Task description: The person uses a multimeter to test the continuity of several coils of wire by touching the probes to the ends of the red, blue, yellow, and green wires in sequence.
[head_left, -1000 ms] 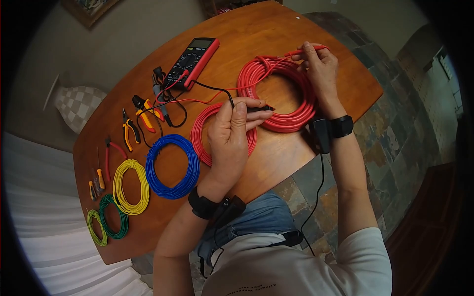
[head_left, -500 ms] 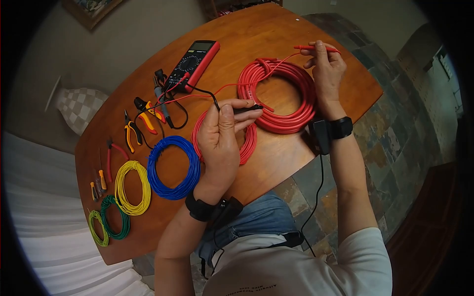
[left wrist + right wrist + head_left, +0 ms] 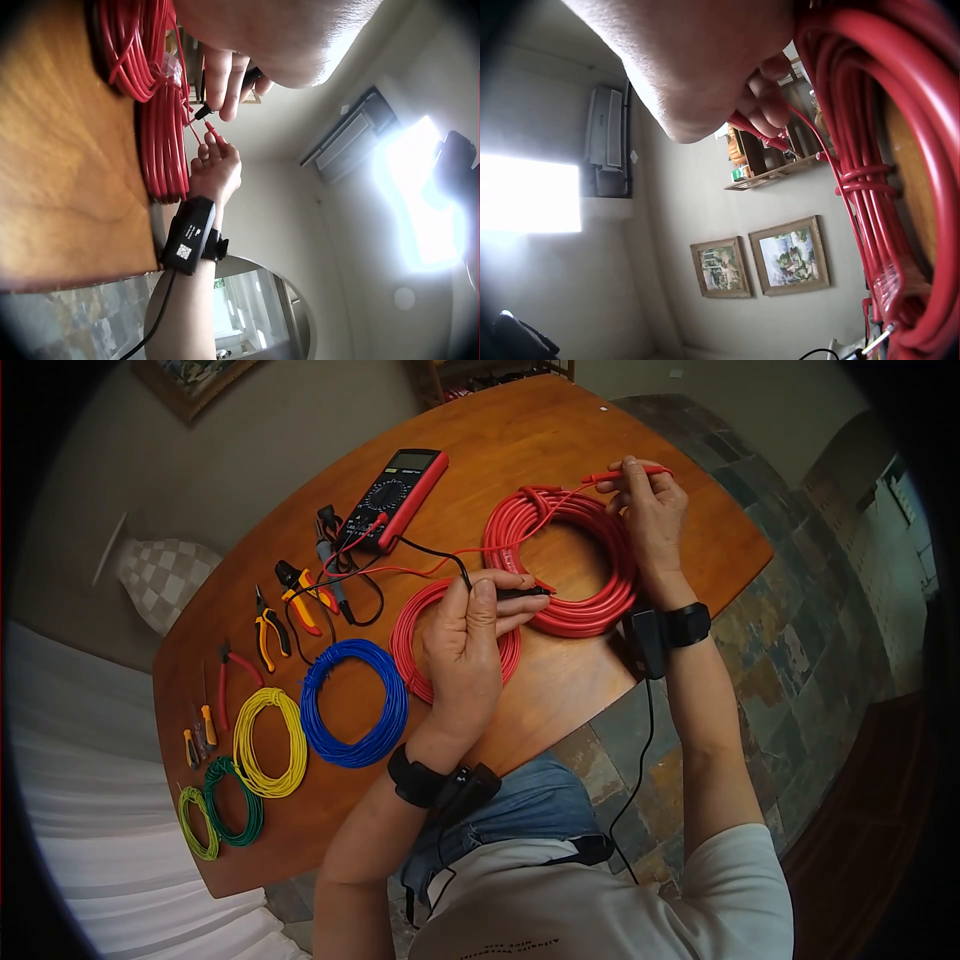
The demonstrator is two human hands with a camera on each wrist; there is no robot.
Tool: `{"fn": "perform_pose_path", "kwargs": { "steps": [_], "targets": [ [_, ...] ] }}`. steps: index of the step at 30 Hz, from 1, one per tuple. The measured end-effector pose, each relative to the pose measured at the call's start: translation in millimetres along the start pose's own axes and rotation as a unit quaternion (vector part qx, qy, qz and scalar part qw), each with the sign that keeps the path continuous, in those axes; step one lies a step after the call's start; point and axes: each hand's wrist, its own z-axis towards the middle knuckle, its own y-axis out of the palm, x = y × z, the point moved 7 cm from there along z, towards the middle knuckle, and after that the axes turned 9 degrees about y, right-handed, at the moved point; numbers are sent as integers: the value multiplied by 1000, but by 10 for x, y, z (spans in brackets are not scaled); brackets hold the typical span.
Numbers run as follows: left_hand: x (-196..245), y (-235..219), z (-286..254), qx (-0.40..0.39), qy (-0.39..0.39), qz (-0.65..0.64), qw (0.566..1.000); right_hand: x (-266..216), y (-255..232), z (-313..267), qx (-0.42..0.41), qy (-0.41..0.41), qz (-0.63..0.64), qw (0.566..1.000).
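My left hand [image 3: 470, 645] pinches the black test probe [image 3: 522, 593] over the gap between two red coils. Its tip overlaps a cut end of the thick red cable coil [image 3: 598, 615] in the head view. In my right hand [image 3: 656, 525] the red test probe [image 3: 600, 477] is held between thumb and fingers, above the far right side of that coil. Seen from the right wrist, the red probe [image 3: 775, 141] points away from the fingers. Both leads run to the red and black multimeter [image 3: 392, 500]. A thinner red wire coil [image 3: 402, 645] lies partly hidden behind my left hand.
Left along the wooden table [image 3: 560, 720] lie a blue wire coil [image 3: 310, 700], a yellow coil [image 3: 243, 745] and two green coils. Behind them are cutters [image 3: 305, 600], pliers [image 3: 265, 635], red-handled pliers [image 3: 225, 685] and small screwdrivers [image 3: 208, 725]. A grey-handled tool [image 3: 330, 565] sits by the multimeter.
My right hand moved outward to the right with the red probe, then back left and slightly down. My left hand shifted left, then back right toward the thick coil with the black probe.
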Motion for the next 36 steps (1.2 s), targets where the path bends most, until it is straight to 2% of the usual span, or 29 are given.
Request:
{"fn": "perform_pose_path", "kwargs": {
  "steps": [6, 15, 21, 24, 28, 31, 34, 36],
  "targets": [
    [4, 15, -2, 2, 4, 6, 1000, 57, 60, 13, -20, 18, -28, 999],
    [-11, 23, -11, 4, 3, 14, 1000, 36, 72, 15, -26, -7, -31, 999],
    [3, 21, -3, 1, 4, 14, 1000, 48, 70, 24, -28, 4, -48, 998],
    [176, -64, 84, 26, 39, 20, 999, -15, 12, -4, 8, -40, -9, 999],
    [347, -385, 150, 74, 50, 52, 995, -174, -93, -57, 65, -63, 19, 996],
    [382, -530, 63, 74, 34, 65, 995, -141, -19, -62, 3, -43, 64, 997],
    [426, -710, -34, 77, 9, 96, 992, -95, 139, -172, -101, 37, 64, 992],
    [454, -848, -76, 81, 10, 92, 992, -150, 295, -353, -184, 57, 40, 981]
  ]
}}
